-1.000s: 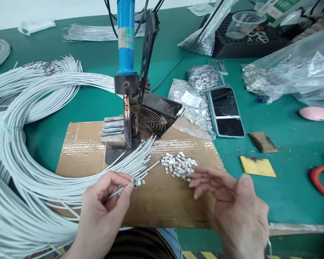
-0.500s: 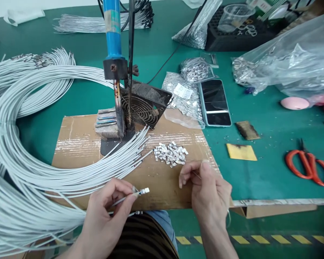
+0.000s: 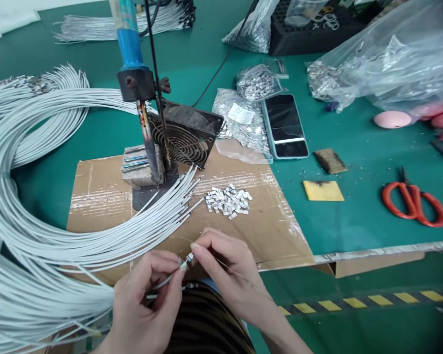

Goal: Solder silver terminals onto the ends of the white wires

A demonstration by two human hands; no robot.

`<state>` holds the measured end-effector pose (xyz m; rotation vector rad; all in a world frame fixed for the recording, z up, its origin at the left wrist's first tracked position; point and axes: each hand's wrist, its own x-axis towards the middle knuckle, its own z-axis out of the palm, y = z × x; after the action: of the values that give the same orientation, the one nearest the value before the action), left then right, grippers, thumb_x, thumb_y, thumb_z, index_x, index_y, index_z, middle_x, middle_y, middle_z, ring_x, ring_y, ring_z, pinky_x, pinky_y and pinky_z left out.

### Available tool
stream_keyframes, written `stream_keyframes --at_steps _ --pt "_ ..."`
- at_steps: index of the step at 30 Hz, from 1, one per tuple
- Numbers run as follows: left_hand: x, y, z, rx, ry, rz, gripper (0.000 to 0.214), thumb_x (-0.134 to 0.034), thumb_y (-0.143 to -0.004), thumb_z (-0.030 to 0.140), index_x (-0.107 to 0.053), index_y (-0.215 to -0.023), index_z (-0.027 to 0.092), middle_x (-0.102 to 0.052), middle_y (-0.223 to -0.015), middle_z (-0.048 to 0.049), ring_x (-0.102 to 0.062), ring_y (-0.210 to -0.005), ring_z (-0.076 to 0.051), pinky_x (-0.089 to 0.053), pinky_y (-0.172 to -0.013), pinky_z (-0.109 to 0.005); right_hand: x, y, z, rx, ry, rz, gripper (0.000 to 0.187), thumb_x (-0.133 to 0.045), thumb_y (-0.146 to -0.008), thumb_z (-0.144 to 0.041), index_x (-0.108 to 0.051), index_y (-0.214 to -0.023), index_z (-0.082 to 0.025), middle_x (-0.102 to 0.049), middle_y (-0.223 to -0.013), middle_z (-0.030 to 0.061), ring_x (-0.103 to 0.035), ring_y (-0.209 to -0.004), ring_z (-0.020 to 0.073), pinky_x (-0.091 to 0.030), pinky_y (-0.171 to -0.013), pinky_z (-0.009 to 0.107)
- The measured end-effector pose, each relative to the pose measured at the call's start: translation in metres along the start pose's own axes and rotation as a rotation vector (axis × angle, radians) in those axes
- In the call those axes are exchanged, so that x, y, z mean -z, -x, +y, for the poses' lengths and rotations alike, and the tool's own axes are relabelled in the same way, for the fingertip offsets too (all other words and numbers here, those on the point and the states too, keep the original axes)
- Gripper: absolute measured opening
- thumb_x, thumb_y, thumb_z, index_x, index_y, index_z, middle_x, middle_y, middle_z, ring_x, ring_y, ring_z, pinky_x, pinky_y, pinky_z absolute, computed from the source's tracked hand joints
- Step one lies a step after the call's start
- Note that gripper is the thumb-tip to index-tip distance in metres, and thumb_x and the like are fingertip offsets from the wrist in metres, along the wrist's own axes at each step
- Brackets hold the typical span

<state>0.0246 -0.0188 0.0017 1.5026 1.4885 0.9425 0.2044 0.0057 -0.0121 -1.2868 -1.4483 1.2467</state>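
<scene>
White cable [image 3: 164, 282], bag [image 3: 276, 89] of metal bits [image 3: 256, 84]

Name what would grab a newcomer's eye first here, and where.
First, the broad round coil of white cables sweeping across the left of the green table. Then the blue-handled metal soldering iron, mounted over the brown cardboard sheet, and the red-handled metal scissors lying to the right. Nearest, the left hand pinches a thin white cable, the right hand a fine wire near its tip.

Left hand [image 3: 145, 296] pinched, right hand [image 3: 229, 270] just beside it (both bare), likewise pinched
</scene>
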Motion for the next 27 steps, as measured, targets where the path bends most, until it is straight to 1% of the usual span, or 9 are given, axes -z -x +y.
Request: stream_keyframes --at_steps 7,11,13,16,18,19,23,25,27 --pt "0.001 0.001 0.003 -0.004 0.046 -0.030 0.020 -0.068 -0.095 0.009 -0.069 -0.091 0.028 -0.076 -0.090 0.0045 -0.065 -0.054 -0.007 -0.050 -0.049 -0.014 -0.006 -0.002 -0.002 -0.052 -0.130 0.020 0.036 -0.058 -0.106 -0.031 -0.063 -0.072 -0.020 -0.058 -0.068 -0.0031 -0.051 -0.062 0.0121 -0.039 -0.059 0.026" --pt "0.003 0.001 0.004 -0.065 0.020 -0.018 0.023 -0.067 -0.095 0.007 -0.071 -0.094 0.029 -0.077 -0.092 0.0051 -0.073 -0.067 -0.009 -0.056 -0.061 -0.016 -0.007 -0.003 -0.003 -0.085 -0.157 0.017 0.038 -0.058 -0.106 -0.034 -0.061 -0.070 -0.020 -0.055 -0.067 -0.0035 -0.050 -0.062 0.0123 -0.039 -0.059 0.026" --pt "0.007 -0.001 0.003 -0.114 -0.030 -0.024 0.024 -0.066 -0.095 0.005 -0.073 -0.096 0.028 -0.079 -0.096 0.0028 -0.077 -0.082 -0.014 -0.059 -0.074 -0.021 -0.006 -0.004 -0.003 -0.092 -0.158 0.032 0.038 -0.058 -0.105 -0.034 -0.061 -0.070 -0.020 -0.056 -0.066 -0.0035 -0.049 -0.062 0.0125 -0.038 -0.059 0.026" --pt "0.019 -0.007 -0.004 -0.232 -0.224 0.064 0.026 -0.067 -0.095 0.002 -0.075 -0.100 0.027 -0.078 -0.099 -0.0005 -0.075 -0.098 -0.018 -0.055 -0.092 -0.028 -0.004 -0.003 -0.002 -0.088 -0.129 0.066 0.037 -0.058 -0.105 -0.033 -0.063 -0.070 -0.020 -0.057 -0.066 -0.0029 -0.049 -0.061 0.0128 -0.037 -0.057 0.026" --pt "0.030 -0.010 -0.013 -0.323 -0.409 0.122 0.026 -0.071 -0.093 0.001 -0.074 -0.103 0.025 -0.075 -0.098 -0.0013 -0.071 -0.090 -0.017 -0.054 -0.087 -0.029 -0.001 -0.002 -0.001 -0.072 -0.082 0.073 0.038 -0.058 -0.105 -0.032 -0.062 -0.069 -0.020 -0.056 -0.066 -0.0026 -0.048 -0.061 0.0130 -0.037 -0.057 0.026" --pt "0.035 -0.010 -0.019 -0.361 -0.493 0.133 0.027 -0.073 -0.092 0.000 -0.074 -0.104 0.024 -0.074 -0.099 -0.0019 -0.071 -0.090 -0.017 -0.053 -0.090 -0.030 0.002 0.000 -0.001 -0.065 -0.052 0.064 0.038 -0.058 -0.105 -0.031 -0.060 -0.068 -0.021 -0.056 -0.066 -0.0026 -0.048 -0.060 0.0130 -0.037 -0.057 0.027" --pt "0.050 -0.004 -0.043 -0.460 -0.737 0.091 0.027 -0.071 -0.094 0.000 -0.074 -0.112 0.021 -0.072 -0.104 -0.0057 -0.073 -0.090 -0.020 -0.055 -0.089 -0.033 0.019 0.009 -0.003 -0.072 0.106 -0.043 0.043 -0.060 -0.104 -0.032 -0.055 -0.063 -0.021 -0.053 -0.061 -0.0032 -0.047 -0.056 0.0126 -0.034 -0.052 0.027" --pt "0.052 0.000 -0.049 -0.498 -0.810 0.088 0.027 -0.071 -0.094 0.002 -0.073 -0.114 0.020 -0.073 -0.104 -0.0063 -0.075 -0.088 -0.020 -0.057 -0.085 -0.032 0.029 0.015 -0.005 -0.088 0.162 -0.078 0.046 -0.060 -0.105 -0.037 -0.059 -0.062 -0.021 -0.055 -0.060 -0.0022 -0.049 -0.055 0.0133 -0.035 -0.050 0.027" --pt "0.052 0.000 -0.051 -0.511 -0.837 0.076 0.026 -0.071 -0.095 0.003 -0.072 -0.113 0.020 -0.073 -0.103 -0.0062 -0.075 -0.088 -0.021 -0.058 -0.086 -0.033 0.038 0.021 -0.006 -0.105 0.147 -0.042 0.049 -0.055 -0.108 -0.044 -0.069 -0.067 -0.022 -0.062 -0.062 0.0005 -0.056 -0.055 0.0151 -0.040 -0.049 0.027"
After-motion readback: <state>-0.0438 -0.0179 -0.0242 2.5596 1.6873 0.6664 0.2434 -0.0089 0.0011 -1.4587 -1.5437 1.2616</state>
